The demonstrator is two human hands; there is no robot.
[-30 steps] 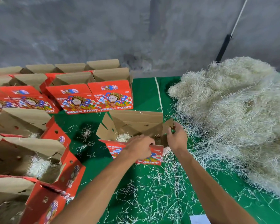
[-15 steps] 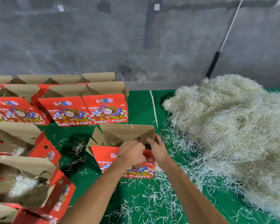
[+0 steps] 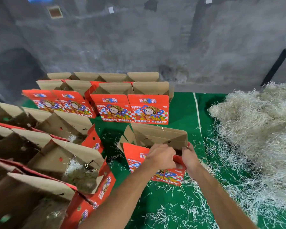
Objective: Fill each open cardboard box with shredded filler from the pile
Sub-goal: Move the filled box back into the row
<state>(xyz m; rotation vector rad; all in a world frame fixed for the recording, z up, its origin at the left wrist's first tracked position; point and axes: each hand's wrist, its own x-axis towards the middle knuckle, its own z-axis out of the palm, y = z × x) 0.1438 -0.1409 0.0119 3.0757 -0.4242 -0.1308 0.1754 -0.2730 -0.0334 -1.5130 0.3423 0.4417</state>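
Both forearms reach forward side by side, and the hands meet at the near rim of one red open box [image 3: 139, 158] standing on the green mat [image 3: 185, 106]. The left hand [image 3: 162, 157] curls its fingers over the printed front panel and grips it; the right hand [image 3: 191, 158], just beside it, holds the box's right corner, fingers hooked over the edge. So both hands are clamped on the same box, close together but not touching.

I judge the step to be handling this box, either squaring it up or shifting it; whether filler lies inside cannot be told from here. The next move likely calls for letting go and reaching right.

Right of the hands, near, lies the pile of shredded filler [image 3: 257, 126]. Left of them stand opened boxes with filler [image 3: 76, 169] showing. Beyond the hands, rows of further boxes [image 3: 129, 108] wait.
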